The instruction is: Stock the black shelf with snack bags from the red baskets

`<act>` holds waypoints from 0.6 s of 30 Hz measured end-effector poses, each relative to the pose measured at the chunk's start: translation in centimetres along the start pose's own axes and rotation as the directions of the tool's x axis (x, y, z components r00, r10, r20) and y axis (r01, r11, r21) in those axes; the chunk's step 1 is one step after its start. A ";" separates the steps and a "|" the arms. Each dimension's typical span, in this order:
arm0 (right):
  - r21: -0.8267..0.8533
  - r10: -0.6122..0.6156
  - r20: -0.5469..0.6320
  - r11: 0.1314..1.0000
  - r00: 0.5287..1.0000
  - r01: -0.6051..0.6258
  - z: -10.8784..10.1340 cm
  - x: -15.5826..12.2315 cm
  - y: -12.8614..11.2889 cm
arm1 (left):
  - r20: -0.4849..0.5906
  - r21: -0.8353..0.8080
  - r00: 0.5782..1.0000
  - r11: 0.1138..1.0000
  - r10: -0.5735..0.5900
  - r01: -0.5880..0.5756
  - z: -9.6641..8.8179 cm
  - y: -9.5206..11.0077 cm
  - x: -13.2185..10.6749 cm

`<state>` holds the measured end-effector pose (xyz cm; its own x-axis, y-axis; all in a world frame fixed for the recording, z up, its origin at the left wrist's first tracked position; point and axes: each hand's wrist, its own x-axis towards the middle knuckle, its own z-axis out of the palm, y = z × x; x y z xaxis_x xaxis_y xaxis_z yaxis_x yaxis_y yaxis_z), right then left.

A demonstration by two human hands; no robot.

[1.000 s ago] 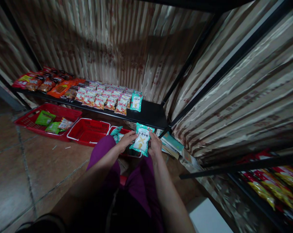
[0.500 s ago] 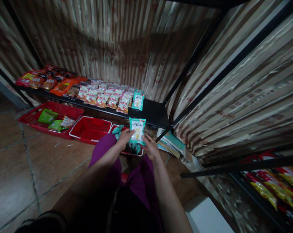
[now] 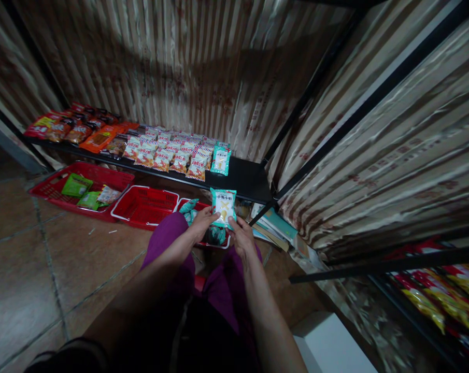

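Both hands grip one teal-and-white snack bag (image 3: 224, 203), printed side facing up, in front of the shelf edge. My left hand (image 3: 203, 223) pinches its lower left side, while my right hand (image 3: 240, 230) holds the lower right corner with the thumb on top. Below them a red basket (image 3: 227, 243) holds more teal bags (image 3: 189, 210), partly hidden by my hands and knee. On the black shelf (image 3: 246, 178) a similar teal bag (image 3: 221, 159) leans at the right end of several rows of white-and-orange snack bags (image 3: 166, 155).
Orange and red snack packs (image 3: 79, 129) fill the shelf's left end. Beneath it stand a red basket (image 3: 148, 206) and a wider one (image 3: 59, 199) with green packets (image 3: 77, 185). Black shelf posts (image 3: 315, 160) slant at right, near stacked flat boxes (image 3: 275, 228) and a white box (image 3: 331, 344).
The held teal bag has shifted slightly right and tilted a little, with both hands still on it. The shelf goods and baskets look the same.
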<state>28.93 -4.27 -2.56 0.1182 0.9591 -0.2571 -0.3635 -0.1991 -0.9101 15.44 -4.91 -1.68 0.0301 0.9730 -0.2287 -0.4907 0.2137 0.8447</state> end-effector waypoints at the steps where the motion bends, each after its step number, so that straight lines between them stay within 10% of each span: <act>1: 0.006 -0.002 0.007 1.000 1.000 0.002 0.0 0.0 0.0 | -0.017 0.001 1.000 1.000 -0.001 0.001 0.1 0.0 0.0; 13: 0.045 -0.074 0.008 0.996 0.997 0.073 -0.2 0.4 1.1 | -0.112 -0.008 0.994 1.000 0.005 -0.006 0.0 -1.4 0.6; 18: -0.159 -0.220 -0.058 0.965 0.974 0.209 -1.0 1.1 1.6 | -0.289 0.210 0.937 0.968 0.197 -0.139 -0.2 -1.9 1.7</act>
<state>29.45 -3.69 -4.62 0.2490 0.9661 -0.0686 -0.1787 -0.0238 -0.9836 16.28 -3.67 -3.78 -0.3207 0.9285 -0.1874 -0.2958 0.0898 0.9510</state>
